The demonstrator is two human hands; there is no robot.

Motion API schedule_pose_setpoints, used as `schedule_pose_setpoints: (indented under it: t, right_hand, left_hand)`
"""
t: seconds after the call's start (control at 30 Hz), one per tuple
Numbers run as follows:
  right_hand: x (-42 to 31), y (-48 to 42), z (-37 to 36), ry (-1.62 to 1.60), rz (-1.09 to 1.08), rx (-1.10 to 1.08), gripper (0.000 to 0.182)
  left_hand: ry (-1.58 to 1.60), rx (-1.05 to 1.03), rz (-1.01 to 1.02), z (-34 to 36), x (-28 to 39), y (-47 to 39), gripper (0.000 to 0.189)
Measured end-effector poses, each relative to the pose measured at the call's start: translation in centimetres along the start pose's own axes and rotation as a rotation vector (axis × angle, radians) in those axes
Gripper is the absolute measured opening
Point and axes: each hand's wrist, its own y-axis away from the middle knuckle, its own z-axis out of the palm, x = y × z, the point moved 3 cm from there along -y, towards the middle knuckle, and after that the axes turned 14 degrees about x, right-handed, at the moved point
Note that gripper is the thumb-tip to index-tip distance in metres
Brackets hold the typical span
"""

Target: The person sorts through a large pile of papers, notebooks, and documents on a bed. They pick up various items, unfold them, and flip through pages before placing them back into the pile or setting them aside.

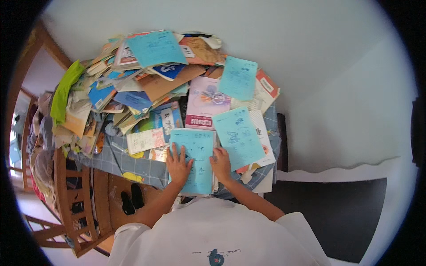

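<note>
A light-blue exercise book (196, 139) lies in front of me at the table's near edge, with other paper layers showing under its right side. My left hand (179, 166) rests flat on its cover, fingers spread. At the book's right edge is my right hand (221, 164), fingers curled and thumb touching the edge; whether it pinches any pages is hidden. Just right of that hand, a second light-blue exercise book (239, 138) lies tilted over a white book (266, 143). Beyond the first book is a pink-and-purple book (207, 101).
A third blue exercise book (238, 78) lies farther back. Heaped books and papers (133, 83) cover the table's left and back, topped by another blue book (156, 48). A green cloth (68, 89) hangs at left. The checked tablecloth (153, 169) shows in front; wooden bed rails (61, 199) stand left.
</note>
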Motion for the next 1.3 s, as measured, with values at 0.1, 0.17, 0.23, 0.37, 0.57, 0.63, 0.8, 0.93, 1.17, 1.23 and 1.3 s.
schedule_pose_setpoints:
  t: [0.1, 0.17, 0.23, 0.37, 0.57, 0.63, 0.8, 0.93, 1.17, 1.23, 1.3]
  right_hand:
    - [-0.3, -1.1, -1.6, -0.004, -0.071, 0.016, 0.038]
    - [-0.6, -2.1, -2.9, 0.043, -0.216, 0.085, 0.037]
    - [0.0, -3.1, -3.5, 0.245, -0.259, 0.011, 0.052]
    - [2.7, -4.1, -2.8, 0.506, -0.178, -0.159, 0.073]
    - [3.7, -4.2, -2.5, 0.539, -0.266, -0.157, 0.063]
    - [3.6, -4.8, -3.3, 0.501, -0.351, -0.109, 0.052]
    - [-1.9, -7.5, -9.3, 0.347, -0.098, -0.194, 0.037]
    - [-7.6, -5.5, -9.4, 0.266, -0.162, -0.298, 0.038]
    - [-8.4, 3.0, 0.2, 0.165, -0.159, -0.65, 0.042]
    - [-9.6, 2.8, 0.5, 0.216, -0.199, -0.625, 0.044]
    - [-9.3, 3.1, 1.4, 0.204, -0.187, -0.598, 0.047]
  left_hand:
    - [-0.044, -0.004, 0.006, 0.2, 0.3, 0.0, 0.067]
    - [-0.075, 0.004, -0.005, 0.1, 0.0, 0.3, 0.065]
    - [-0.105, -0.022, -0.03, -0.1, 0.2, 0.1, 0.065]
    - [-0.138, -0.057, -0.065, -0.4, 0.8, -0.3, 0.067]
    - [-0.102, -0.06, -0.1, -0.4, 0.5, -0.3, 0.068]
    - [-0.078, -0.076, -0.129, -0.6, 0.4, -0.5, 0.068]
    - [-0.078, -0.081, -0.136, -0.5, 0.3, -0.7, 0.07]
    - [-0.044, -0.092, -0.169, -1.1, 0.3, -1.0, 0.07]
    - [0.052, -0.028, -0.078, 0.3, -2.0, -0.5, 0.049]
    - [0.133, -0.085, -0.11, -0.6, -2.0, -1.1, 0.043]
    - [0.173, -0.136, -0.096, -0.1, -3.6, -0.8, 0.041]
